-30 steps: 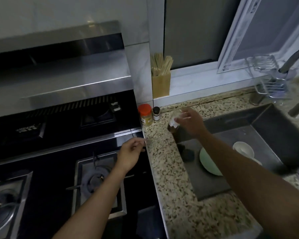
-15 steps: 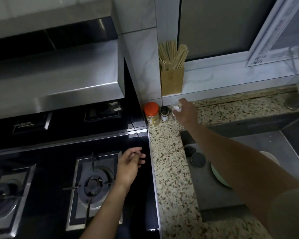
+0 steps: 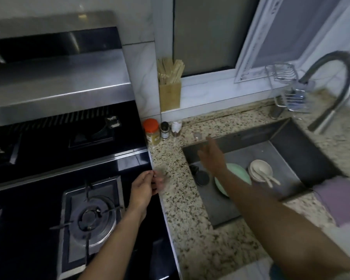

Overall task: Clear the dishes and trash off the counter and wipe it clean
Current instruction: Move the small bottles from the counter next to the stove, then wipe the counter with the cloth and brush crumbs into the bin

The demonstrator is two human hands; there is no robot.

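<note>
A dim kitchen corner. On the left a black glass hob holds a gas burner in a steel surround, with a stainless range hood jutting out above it. Pale marbled tiles cover the wall between hood and window. The window has a white frame and a white sill, its pane dull grey. A speckled granite worktop runs along the right of the hob and wraps round a dark sunken sink. A curved steel tap arches over the sink's far right corner.
</note>
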